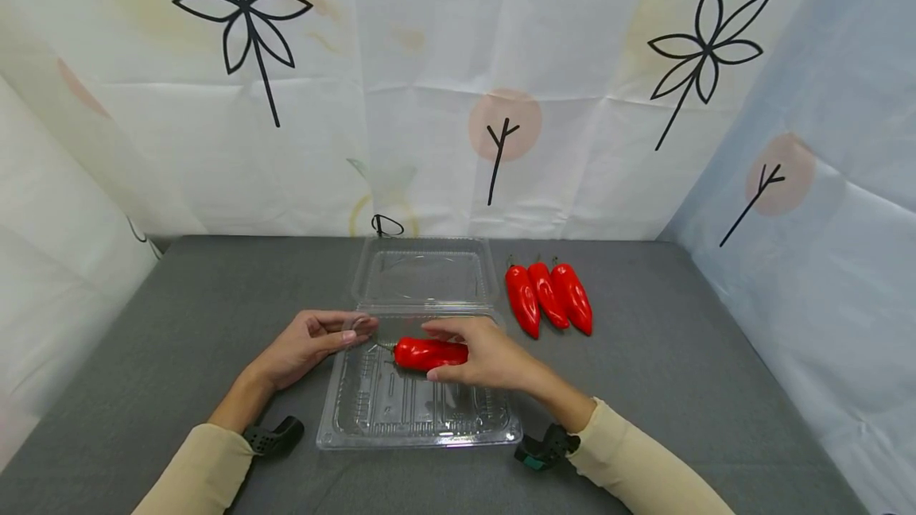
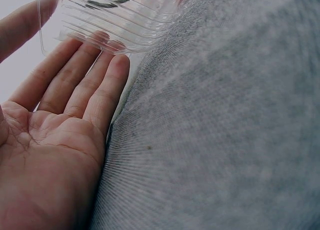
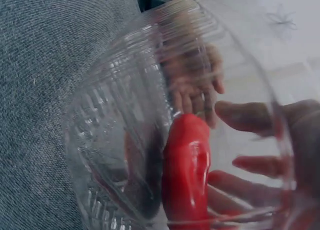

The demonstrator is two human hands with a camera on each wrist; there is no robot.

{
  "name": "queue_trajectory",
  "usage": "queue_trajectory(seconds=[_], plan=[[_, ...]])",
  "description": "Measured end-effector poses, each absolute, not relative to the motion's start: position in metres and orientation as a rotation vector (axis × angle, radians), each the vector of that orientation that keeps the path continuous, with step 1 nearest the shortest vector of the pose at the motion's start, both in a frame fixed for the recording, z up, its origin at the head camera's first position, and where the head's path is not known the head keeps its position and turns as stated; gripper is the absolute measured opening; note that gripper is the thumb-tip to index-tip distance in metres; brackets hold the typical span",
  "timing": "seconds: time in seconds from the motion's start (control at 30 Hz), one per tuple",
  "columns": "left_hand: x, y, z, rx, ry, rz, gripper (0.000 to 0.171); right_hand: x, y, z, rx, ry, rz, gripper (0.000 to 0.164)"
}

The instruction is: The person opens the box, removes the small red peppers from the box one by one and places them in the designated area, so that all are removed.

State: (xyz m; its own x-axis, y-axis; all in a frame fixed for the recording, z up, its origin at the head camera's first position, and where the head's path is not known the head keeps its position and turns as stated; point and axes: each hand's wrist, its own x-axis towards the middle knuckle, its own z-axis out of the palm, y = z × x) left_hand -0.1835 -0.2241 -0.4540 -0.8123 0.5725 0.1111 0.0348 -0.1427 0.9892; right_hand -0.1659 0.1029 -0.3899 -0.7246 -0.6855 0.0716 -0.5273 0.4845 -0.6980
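A red pepper [image 1: 427, 354] with a green stem lies across the back part of a clear plastic clamshell container [image 1: 418, 441], stem end to the left. Over its right end is my right hand [image 1: 490, 352], thumb in front and fingers behind; the right wrist view shows the fingers spread beside the pepper [image 3: 187, 160], seen through the clear wall. My left hand [image 1: 304, 348] is at the container's back left side. In the left wrist view its straight fingers [image 2: 102, 90] touch the ribbed plastic wall, with the thumb beside the rim.
The clamshell's hinged lid [image 1: 425, 275] lies folded back behind its base. To the right of the lid, three red peppers [image 1: 548, 298] lie side by side on the grey cloth [image 1: 236, 284]. A white curtain [image 1: 429, 141] with printed flowers hangs behind the table.
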Motion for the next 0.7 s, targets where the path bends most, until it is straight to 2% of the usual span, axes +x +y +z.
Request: queue_trajectory(seconds=[0.37, 0.7], plan=[[-0.182, -0.222, -0.451, 0.674, 1.753, 2.035, 0.042, -0.165, 0.094, -0.393, -1.023, 2.539, -0.907, 0.069], [-0.182, -0.222, -0.451, 0.682, 1.774, 2.021, 0.044, -0.163, 0.090, -0.397, -1.054, 2.603, -0.803, 0.067]])
